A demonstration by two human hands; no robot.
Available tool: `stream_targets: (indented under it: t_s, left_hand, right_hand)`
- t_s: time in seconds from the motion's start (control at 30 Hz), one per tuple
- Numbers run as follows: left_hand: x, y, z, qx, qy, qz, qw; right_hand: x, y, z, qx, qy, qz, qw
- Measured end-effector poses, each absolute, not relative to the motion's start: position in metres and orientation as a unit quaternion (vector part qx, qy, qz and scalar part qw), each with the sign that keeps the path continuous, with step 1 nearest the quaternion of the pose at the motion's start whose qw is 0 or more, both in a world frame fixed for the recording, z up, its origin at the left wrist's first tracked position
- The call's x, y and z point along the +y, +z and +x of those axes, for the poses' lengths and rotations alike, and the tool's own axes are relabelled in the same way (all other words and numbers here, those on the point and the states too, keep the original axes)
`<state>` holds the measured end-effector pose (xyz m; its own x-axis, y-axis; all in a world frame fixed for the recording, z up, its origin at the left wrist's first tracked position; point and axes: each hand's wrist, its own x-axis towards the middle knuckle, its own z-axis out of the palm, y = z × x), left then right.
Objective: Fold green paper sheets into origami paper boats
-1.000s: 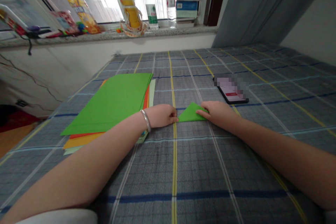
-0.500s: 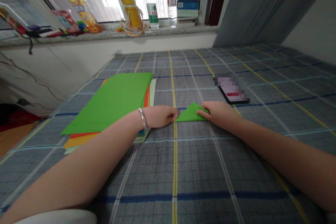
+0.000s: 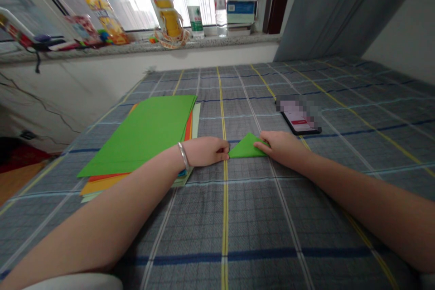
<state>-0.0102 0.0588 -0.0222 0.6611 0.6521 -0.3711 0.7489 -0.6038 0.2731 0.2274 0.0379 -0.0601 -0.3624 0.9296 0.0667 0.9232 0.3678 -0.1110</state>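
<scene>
A small green piece of paper [image 3: 247, 147], folded into a triangle, lies on the checked cloth between my hands. My right hand [image 3: 282, 146] grips its right corner, thumb on the near side and fingers behind. At the left tip of the triangle is my left hand [image 3: 212, 151], its fingers curled together and touching that corner; whether it pinches the paper is hard to make out. A silver bangle [image 3: 183, 156] circles my left wrist. Left of my hands rests a stack of coloured paper with a green sheet [image 3: 142, 131] on top, partly covered by my left forearm.
A phone [image 3: 299, 118] lies beyond my right hand. The grey checked cloth [image 3: 200, 231] spreads over the whole surface. On the windowsill at the back stand a green-capped bottle [image 3: 194, 9], a clear bottle [image 3: 220, 7], a yellow bottle [image 3: 170, 16] and boxes [image 3: 242, 7].
My left fingers have closed up slightly at the triangle's left tip. My right hand keeps its grip. The whole view has shifted a little.
</scene>
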Motion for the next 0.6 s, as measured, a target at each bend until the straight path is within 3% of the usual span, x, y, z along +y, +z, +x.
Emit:
stream_targets:
  t_s: [0.6]
  left_hand:
    - [0.0574,-0.0201,-0.0066,0.429,-0.097,0.868,0.232]
  right_hand:
    - [0.0350,-0.0585,0.2256,-0.821,0.014,-0.569,0.046]
